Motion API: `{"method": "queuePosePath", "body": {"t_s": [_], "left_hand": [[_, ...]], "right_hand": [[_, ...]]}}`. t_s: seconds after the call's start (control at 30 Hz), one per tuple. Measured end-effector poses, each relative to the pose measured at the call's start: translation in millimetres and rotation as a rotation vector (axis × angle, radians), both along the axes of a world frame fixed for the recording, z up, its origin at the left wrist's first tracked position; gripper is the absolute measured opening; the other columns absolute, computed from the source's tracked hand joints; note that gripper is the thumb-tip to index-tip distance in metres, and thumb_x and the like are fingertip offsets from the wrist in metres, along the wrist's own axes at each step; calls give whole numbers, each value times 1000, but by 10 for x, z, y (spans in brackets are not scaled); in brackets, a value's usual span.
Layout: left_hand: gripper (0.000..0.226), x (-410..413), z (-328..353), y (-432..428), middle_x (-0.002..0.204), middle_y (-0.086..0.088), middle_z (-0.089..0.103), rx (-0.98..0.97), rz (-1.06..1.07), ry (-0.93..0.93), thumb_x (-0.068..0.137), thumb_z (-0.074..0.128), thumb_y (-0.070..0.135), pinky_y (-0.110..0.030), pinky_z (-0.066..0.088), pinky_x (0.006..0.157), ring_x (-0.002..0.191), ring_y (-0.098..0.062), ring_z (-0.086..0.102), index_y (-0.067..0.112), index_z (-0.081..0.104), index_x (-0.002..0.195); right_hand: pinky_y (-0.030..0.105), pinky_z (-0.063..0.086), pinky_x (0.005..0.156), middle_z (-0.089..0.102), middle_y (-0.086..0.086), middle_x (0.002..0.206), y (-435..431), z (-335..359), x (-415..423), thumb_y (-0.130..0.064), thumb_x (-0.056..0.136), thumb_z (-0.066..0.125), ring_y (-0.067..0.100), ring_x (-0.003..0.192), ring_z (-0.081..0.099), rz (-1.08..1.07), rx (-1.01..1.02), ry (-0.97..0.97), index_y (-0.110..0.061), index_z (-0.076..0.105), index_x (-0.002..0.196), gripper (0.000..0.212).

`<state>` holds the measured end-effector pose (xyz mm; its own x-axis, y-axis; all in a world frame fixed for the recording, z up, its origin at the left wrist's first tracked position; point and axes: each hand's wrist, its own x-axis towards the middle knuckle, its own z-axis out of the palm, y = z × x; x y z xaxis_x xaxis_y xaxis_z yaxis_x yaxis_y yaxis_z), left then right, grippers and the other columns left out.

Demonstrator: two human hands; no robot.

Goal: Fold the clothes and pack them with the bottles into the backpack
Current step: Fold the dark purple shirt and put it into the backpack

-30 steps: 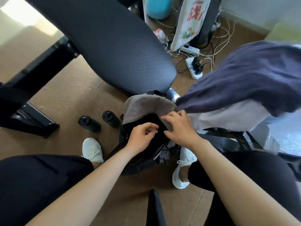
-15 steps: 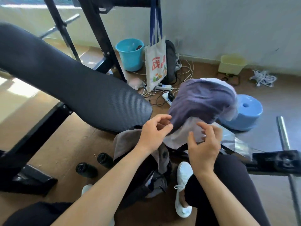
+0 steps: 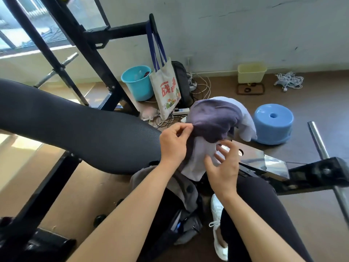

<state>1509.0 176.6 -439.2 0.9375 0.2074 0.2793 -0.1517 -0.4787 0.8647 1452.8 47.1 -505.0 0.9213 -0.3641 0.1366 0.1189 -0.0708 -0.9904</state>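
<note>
My left hand (image 3: 173,146) and right hand (image 3: 224,171) were bare, and so were both forearms all the way back to the lower edge of view. On my right foot I wore a low-cut white shoe (image 3: 217,224) with white laces tied in a loose bow and a pale sole. Just right of the shoe, and rising above it, my right leg was in tight black trousers (image 3: 264,214), plain, smooth and matt from ankle to thigh.

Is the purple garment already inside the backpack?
No, the purple garment is draped over the white garment above the backpack, with the left hand pinching its edge.
</note>
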Motion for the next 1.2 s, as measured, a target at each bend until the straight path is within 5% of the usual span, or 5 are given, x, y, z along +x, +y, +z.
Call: {"method": "queuePosePath", "body": {"t_s": [0.43, 0.6, 0.73, 0.87, 1.2], "left_hand": [[15, 146, 213, 217, 104, -4, 70, -279, 62, 313, 106, 54, 22, -50, 55, 99, 100, -20, 64, 21, 67, 97], [13, 76, 217, 55, 116, -5, 62, -295, -115, 308, 99, 64, 22, -35, 53, 95, 116, -26, 58, 25, 59, 111], [100, 116, 197, -108, 156, -1, 20, 517, -424, 81, 69, 79, 45, -41, 40, 109, 138, -30, 29, 49, 25, 154], [106, 237, 200, -337, 161, -1, 18, 1066, -389, -3, 75, 75, 25, -48, 51, 100, 127, -34, 34, 50, 10, 156], [33, 511, 409, -369, 108, 7, 76, -26, -295, 81, 92, 58, 37, -37, 50, 103, 106, -11, 67, 21, 77, 113]], "right_hand": [[50, 29, 117, 32, 14, 154, -279, 384, 447, -53, 69, 78, 35, 145, 29, -132, -784, -133, -25, 27, 152, 101], [55, 52, 93, 57, 1, 131, -601, 368, 783, -35, 67, 88, 28, 114, 59, 92, -642, -19, -25, 48, 137, 81], [52, 51, 88, 52, 6, 120, -584, 385, 819, -26, 65, 84, 30, 110, 54, 120, -597, -40, -18, 55, 129, 71], [46, 48, 95, 49, 5, 121, -630, 359, 859, -23, 63, 83, 30, 112, 50, 156, -547, -35, -16, 54, 131, 75], [13, 37, 56, 55, -7, 67, -979, 540, 990, -5, 84, 78, 4, 59, 46, 119, -481, -32, -14, 59, 81, 21]]}}
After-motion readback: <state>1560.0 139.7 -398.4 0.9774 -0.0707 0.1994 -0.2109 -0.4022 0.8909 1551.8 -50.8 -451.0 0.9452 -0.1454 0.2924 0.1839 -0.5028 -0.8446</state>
